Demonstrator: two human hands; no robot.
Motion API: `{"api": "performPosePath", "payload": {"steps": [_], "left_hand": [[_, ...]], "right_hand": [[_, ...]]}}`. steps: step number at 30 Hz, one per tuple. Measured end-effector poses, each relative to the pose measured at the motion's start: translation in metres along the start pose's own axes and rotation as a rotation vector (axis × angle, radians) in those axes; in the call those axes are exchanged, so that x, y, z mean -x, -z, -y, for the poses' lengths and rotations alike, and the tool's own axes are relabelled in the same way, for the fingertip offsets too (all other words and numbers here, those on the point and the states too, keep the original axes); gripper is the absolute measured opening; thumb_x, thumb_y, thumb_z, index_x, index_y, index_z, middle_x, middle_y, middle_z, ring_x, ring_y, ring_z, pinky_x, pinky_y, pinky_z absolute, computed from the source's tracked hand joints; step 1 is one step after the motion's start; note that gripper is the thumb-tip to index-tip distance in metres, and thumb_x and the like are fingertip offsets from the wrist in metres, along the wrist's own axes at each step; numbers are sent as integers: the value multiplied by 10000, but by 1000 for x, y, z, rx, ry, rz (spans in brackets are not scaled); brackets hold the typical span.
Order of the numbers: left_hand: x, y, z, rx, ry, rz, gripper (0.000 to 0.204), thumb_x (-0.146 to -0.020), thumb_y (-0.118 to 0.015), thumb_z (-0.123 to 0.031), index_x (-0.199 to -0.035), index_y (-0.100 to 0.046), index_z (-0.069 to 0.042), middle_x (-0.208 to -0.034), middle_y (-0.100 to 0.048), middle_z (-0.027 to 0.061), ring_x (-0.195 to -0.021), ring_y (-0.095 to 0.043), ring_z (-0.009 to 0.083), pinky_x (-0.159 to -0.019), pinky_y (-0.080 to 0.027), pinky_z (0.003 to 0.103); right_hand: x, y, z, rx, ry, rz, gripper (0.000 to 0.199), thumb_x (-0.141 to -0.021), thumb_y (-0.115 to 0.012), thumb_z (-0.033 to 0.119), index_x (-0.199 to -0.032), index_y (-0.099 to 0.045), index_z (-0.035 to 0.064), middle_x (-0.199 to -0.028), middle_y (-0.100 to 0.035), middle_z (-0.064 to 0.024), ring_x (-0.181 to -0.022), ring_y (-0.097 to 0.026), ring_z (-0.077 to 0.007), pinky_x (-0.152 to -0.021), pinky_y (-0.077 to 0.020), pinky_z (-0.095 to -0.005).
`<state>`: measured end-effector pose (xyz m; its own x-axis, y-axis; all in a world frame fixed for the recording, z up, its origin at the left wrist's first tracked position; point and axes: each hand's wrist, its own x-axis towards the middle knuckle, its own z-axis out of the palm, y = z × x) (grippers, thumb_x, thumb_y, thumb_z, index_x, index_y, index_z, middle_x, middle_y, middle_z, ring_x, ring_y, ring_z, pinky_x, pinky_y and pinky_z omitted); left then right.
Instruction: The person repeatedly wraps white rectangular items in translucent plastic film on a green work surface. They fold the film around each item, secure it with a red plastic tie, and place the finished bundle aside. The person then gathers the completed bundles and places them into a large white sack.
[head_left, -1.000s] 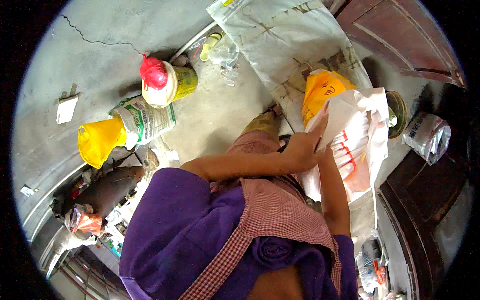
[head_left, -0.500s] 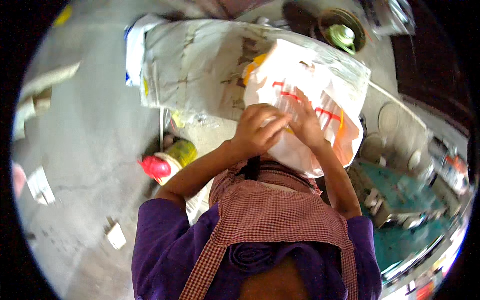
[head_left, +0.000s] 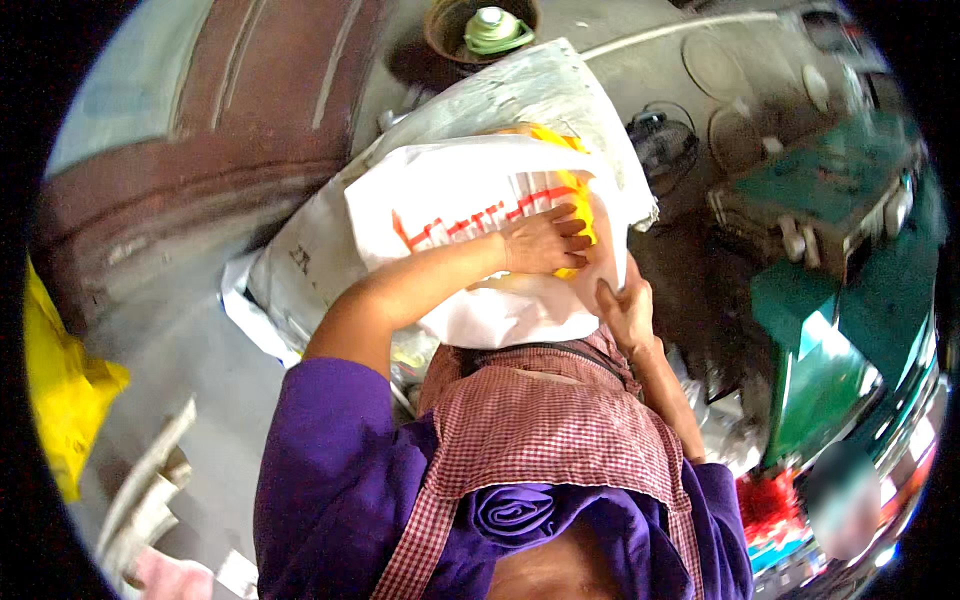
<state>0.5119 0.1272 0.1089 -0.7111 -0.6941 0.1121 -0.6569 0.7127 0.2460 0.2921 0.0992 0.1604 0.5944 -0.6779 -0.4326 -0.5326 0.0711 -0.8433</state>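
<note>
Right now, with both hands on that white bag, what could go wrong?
1. The white bag is held only by a flat left hand and the right hand pinching its edge, so it could slip.
2. The yellow contents show at the open side and might spill onto the sack below.

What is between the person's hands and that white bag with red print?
Nothing visible. The left hand lies flat on the white bag, fingers over its yellow patch, and the right hand grips the bag's right edge. Both touch it directly.
</note>
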Motion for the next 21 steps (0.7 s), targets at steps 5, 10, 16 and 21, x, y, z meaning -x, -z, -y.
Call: {"api": "performPosePath", "payload": {"steps": [5, 10, 16, 21], "left_hand": [[37, -39, 20, 56, 182, 36, 227, -749, -619, -284, -948, -611, -177, -1059, -557, 30, -1124, -500, 240, -1031, -332, 470], [69, -63, 35, 121, 322, 75, 241, -779, -600, -247, -997, -629, -149, -1071, -594, 58, -1103, -532, 268, -1008, -363, 465], [81, 11, 43, 264, 311, 133, 316, -834, -550, -198, -1118, -640, -90, -1071, -656, 139, -1041, -593, 339, -956, -421, 453], [115, -25, 63, -10, 284, 83, 589, -786, -639, -387, -1261, -502, -69, -1347, -426, 143, -1302, -329, 354, -1053, -231, 633]], "right_hand": [[2, -38, 58, 186, 475, 11, 767, -677, -619, -41, -1391, -340, -54, -642, -582, -124, -513, -586, -281, -525, -504, -359], [-17, -78, 31, 60, 486, 37, 670, -757, -590, 46, -1385, -361, 14, -631, -591, -143, -529, -590, -343, -542, -497, -410], [-16, -56, 45, -174, 395, -162, 545, -673, -616, 47, -1216, -613, 97, -803, -653, -216, -644, -632, -350, -622, -505, -430], [-38, -60, 52, 159, 292, -195, 605, -697, -618, 120, -1295, -533, 152, -728, -645, -161, -650, -622, -374, -616, -507, -449]]}}
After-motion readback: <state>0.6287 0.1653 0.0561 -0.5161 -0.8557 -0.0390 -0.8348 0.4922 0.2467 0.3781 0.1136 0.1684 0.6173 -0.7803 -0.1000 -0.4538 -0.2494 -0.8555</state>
